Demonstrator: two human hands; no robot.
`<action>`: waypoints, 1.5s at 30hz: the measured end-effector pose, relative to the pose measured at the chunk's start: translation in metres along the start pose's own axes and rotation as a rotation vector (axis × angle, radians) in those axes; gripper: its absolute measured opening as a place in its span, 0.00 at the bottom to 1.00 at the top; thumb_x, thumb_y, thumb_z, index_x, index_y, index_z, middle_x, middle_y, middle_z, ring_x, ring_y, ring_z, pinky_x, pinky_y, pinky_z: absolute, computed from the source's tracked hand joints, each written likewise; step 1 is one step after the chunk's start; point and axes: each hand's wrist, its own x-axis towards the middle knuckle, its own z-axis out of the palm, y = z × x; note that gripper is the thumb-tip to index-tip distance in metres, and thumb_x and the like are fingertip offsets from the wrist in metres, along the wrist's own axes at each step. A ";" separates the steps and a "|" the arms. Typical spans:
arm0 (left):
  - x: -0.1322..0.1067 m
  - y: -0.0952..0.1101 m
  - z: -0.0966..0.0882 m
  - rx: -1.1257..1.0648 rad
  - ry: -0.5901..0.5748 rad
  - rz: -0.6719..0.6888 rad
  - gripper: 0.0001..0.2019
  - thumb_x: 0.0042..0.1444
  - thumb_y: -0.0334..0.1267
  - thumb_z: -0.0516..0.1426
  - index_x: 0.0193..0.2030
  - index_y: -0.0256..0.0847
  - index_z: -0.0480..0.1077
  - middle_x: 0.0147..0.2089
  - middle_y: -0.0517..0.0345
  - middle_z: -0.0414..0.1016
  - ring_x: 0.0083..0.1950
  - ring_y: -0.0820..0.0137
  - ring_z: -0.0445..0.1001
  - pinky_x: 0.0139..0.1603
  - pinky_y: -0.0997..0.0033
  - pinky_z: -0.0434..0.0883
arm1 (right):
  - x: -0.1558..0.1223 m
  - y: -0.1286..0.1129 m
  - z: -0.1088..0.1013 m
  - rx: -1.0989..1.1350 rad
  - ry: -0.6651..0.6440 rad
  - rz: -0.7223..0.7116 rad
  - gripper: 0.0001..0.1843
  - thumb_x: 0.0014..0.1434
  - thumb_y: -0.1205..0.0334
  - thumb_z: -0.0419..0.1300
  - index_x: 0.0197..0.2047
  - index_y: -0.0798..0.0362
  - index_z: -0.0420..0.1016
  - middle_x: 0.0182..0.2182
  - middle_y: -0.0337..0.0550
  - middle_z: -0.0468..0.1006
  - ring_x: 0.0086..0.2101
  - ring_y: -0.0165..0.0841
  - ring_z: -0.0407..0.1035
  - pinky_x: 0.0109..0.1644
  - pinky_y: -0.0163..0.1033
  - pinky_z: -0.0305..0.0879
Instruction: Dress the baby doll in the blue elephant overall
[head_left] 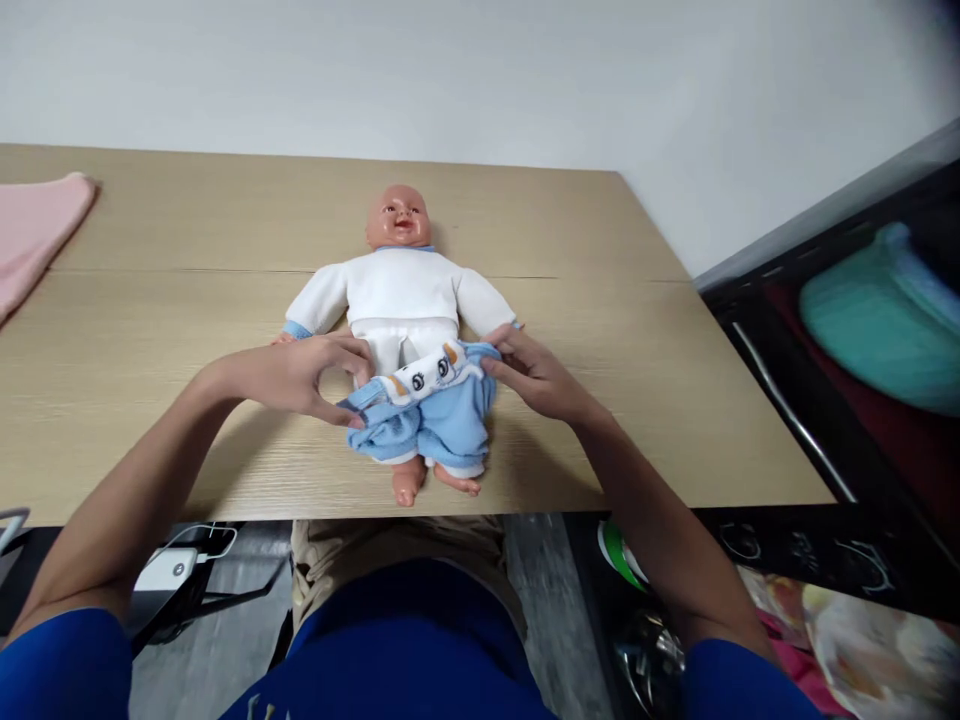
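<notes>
toward six o'clock on the tabletop (615, 260), around the legs of the doll (403, 285), the blue pants (455, 425) look soft and light, best taken by the waistband (420, 378), which left hand (313, 373) and right hand (541, 378) pinch at nine and three.

plain white wall (450, 80) behind a pale wood-grain table (645, 400), grey floor (538, 610) below, black furniture (889, 510) at right

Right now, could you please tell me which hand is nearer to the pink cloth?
Left. The left hand is right of the pink cloth; the right hand is farther right, across the doll.
</notes>
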 end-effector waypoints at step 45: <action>0.042 -0.103 0.091 -0.310 1.156 -0.208 0.31 0.75 0.77 0.54 0.51 0.48 0.66 0.47 0.55 0.73 0.50 0.60 0.74 0.59 0.56 0.76 | 0.056 0.076 0.059 0.408 0.398 0.116 0.29 0.68 0.26 0.69 0.49 0.43 0.78 0.44 0.39 0.80 0.47 0.41 0.74 0.65 0.50 0.75</action>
